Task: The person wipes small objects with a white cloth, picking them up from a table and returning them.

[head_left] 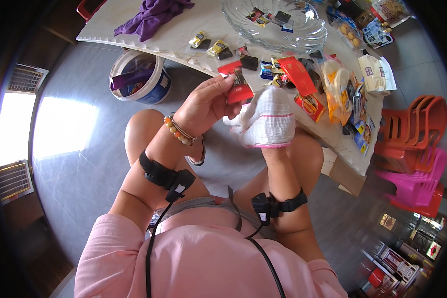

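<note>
My left hand (208,99), with a beaded bracelet at the wrist, pinches a small red snack packet (236,84) with a dark window. A white glove with pink trim covers my right hand (268,119), which is curled close beside the packet's lower end; its fingertips are hidden, so what it grips, if anything, does not show. Beyond both hands, on the pale table (184,49), lie small gold-and-black packets (217,48), blue packets (266,70), a larger red packet (298,75) and another red packet (310,107). A clear glass bowl (278,35) holds several small packets.
A purple cloth (151,17) lies at the table's far left. Under the table edge stands a white bucket (156,82) with wrappers inside. Bagged snacks (337,87) crowd the table's right side. Stacked orange chairs (412,126) and a pink chair (417,179) stand at right.
</note>
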Tool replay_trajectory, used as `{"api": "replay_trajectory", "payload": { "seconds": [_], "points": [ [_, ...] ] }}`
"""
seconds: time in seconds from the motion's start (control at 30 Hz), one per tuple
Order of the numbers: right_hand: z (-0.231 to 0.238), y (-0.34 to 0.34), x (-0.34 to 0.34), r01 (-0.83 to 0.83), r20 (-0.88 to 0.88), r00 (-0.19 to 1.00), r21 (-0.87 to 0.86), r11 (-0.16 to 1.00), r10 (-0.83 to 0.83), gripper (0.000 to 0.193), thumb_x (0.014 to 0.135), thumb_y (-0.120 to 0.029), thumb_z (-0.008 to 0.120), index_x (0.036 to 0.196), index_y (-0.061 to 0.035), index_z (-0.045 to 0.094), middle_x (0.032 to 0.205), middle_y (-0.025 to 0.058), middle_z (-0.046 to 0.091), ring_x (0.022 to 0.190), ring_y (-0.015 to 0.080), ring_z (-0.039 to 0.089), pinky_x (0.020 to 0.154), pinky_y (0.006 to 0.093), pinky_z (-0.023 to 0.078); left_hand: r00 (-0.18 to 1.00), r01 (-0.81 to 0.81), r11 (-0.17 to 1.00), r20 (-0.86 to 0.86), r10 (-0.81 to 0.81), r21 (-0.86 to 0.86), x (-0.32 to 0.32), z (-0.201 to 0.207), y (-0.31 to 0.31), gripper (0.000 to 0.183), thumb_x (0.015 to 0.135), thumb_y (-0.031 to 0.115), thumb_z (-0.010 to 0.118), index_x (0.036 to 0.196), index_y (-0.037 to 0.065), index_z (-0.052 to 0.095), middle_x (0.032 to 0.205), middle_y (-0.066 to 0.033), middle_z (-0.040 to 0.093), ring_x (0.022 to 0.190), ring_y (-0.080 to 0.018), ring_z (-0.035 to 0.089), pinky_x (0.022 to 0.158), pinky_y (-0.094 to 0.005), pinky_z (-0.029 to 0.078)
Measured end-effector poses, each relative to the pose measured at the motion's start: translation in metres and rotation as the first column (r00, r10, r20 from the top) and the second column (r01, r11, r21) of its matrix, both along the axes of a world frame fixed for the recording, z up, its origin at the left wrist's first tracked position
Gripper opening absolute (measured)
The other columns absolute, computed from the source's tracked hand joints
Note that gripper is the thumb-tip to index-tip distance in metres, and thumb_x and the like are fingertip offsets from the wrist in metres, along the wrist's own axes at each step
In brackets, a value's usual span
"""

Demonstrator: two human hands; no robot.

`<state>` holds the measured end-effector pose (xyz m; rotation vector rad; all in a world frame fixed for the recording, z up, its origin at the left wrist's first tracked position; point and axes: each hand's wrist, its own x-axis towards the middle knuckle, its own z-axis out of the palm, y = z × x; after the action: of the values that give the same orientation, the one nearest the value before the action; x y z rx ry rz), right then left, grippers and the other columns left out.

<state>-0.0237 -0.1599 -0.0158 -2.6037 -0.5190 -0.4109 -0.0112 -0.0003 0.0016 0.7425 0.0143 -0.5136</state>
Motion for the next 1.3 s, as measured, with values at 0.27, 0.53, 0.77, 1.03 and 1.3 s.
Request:
{"api": "replay_trajectory", "payload": {
  "seconds": [0.27,0.53,0.77,1.03,1.3],
  "points": [
    [-0.024,-0.01,0.0,0.004,-0.344,0.928,0.386,0.922,0.14,0.042,0.057,-0.023,0.065,0.093,-0.0066,0.051,0.084,0.0102,0.055,0.078,0.0271,0.055,0.068,0.0393,0.044,0.936,0.291,0.883,0.084,-0.343,0.369,-0.007,0.013,-0.003,0.03,0.088,0.027,0.046,0.101,0.001,0.049,0.08,-0.0035,0.055,0.067,-0.0102,0.053,0.062,-0.0245,0.045],
    [-0.013,0.003,-0.009,0.435,-0.557,0.766,0.817,0.379,0.321,0.013,0.08,-0.014,0.052,0.089,-0.0048,0.049,0.063,0.0051,0.052,0.055,0.015,0.054,0.047,0.0273,0.044,0.914,0.352,0.878,0.084,-0.398,0.325,-0.006,0.006,-0.009,0.037,0.085,0.028,0.053,0.111,0.003,0.045,0.078,-0.0009,0.055,0.063,-0.0055,0.052,0.058,-0.0193,0.045],
    [0.017,-0.013,0.006,0.017,-0.15,0.986,0.547,0.837,0.078,0.032,0.055,-0.008,0.065,0.081,-0.0051,0.046,0.074,0.0114,0.048,0.069,0.0286,0.047,0.064,0.04,0.038,0.938,0.311,0.846,0.003,-0.346,0.433,-0.005,0.012,-0.002,0.025,0.08,0.015,0.06,0.1,0.002,0.054,0.066,0.0013,0.054,0.049,-0.0053,0.051,0.048,-0.0174,0.043],
    [0.004,0.004,0.008,-0.148,-0.079,0.988,-0.269,0.952,0.131,0.023,0.058,-0.018,0.06,0.077,-0.0079,0.052,0.074,0.0098,0.052,0.072,0.0289,0.053,0.059,0.0383,0.044,0.851,0.217,0.616,0.163,-0.5,0.758,-0.002,0.004,-0.003,0.023,0.077,0.015,0.058,0.094,0.0,0.058,0.067,0.0008,0.057,0.056,-0.0031,0.051,0.047,-0.0176,0.042],
    [0.009,-0.005,0.011,0.075,0.113,0.992,-0.149,0.986,-0.058,0.025,0.06,-0.015,0.058,0.081,-0.0041,0.051,0.077,0.0169,0.051,0.071,0.0345,0.051,0.061,0.0415,0.042,0.885,0.241,0.745,0.175,-0.432,0.622,-0.007,0.013,-0.005,0.026,0.079,0.013,0.059,0.1,-0.002,0.056,0.069,-0.0005,0.058,0.059,-0.0044,0.053,0.051,-0.0188,0.044]
  ]
}}
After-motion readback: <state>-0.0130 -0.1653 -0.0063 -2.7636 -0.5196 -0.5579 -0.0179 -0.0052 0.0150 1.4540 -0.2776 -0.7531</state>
